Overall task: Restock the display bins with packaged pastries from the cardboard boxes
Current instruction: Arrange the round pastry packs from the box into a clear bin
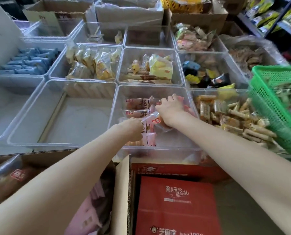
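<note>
A clear plastic display bin in the front row holds several pink-wrapped pastries. My left hand reaches into it and grips a pink pastry pack near the bin's front. My right hand is deeper inside, fingers curled round another pack by the right wall. A cardboard box below my left arm contains more pink packs and a bagged pastry.
A bare clear bin stands to the left. Bins behind and to the right hold yellow-wrapped cakes, blue packs and stick snacks. A green basket leans at the right. A red box lies below.
</note>
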Motion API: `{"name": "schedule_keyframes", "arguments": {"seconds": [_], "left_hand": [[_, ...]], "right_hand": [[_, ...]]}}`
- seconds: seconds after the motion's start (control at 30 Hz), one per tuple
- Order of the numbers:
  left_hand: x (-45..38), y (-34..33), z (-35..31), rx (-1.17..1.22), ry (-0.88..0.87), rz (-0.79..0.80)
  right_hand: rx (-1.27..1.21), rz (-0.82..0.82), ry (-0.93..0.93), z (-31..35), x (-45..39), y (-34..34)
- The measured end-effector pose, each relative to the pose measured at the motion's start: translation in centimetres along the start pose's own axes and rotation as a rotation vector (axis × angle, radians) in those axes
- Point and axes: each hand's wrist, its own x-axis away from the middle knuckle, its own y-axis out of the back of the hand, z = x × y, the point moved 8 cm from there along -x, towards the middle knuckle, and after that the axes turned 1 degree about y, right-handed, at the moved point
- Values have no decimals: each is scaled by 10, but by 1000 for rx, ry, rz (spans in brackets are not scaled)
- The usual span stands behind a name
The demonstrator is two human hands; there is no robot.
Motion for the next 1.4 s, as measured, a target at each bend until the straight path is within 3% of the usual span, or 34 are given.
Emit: {"name": "schedule_keyframes", "arguments": {"seconds": [0.2, 0.4, 0.53, 0.77, 0.87, 1.07, 1.13, 1.23, 1.33, 1.4], "left_hand": [[-8, -3, 18, 61, 81, 95], [-17, -23, 17, -2, 114, 161], [-22, -30, 20, 39, 108, 171], [6, 4, 12, 62, -40, -95], [34, 27, 4, 92, -115, -246], [136, 62, 7, 207, -302, -635], [177, 59, 19, 258, -334, -675], [212, 24, 46, 222, -266, -487], [228, -40, 67, 61, -193, -169], [240, -72, 77, 8, -163, -42]], "right_hand": [[-229, 45, 3, 11, -9, 15], [-386, 182, -138, -6, 2, -69], [-364, 72, -53, -2, 3, -86], [-287, 84, -138, 0, 15, -64], [-291, -34, -95, 3, 31, -24], [-580, -321, 65, 37, 81, 83], [-660, -398, 133, 67, 103, 114], [-701, -294, 256, 132, 128, 133], [-580, 10, 327, 204, 146, 110], [-534, 248, 297, 239, 157, 79]]}}
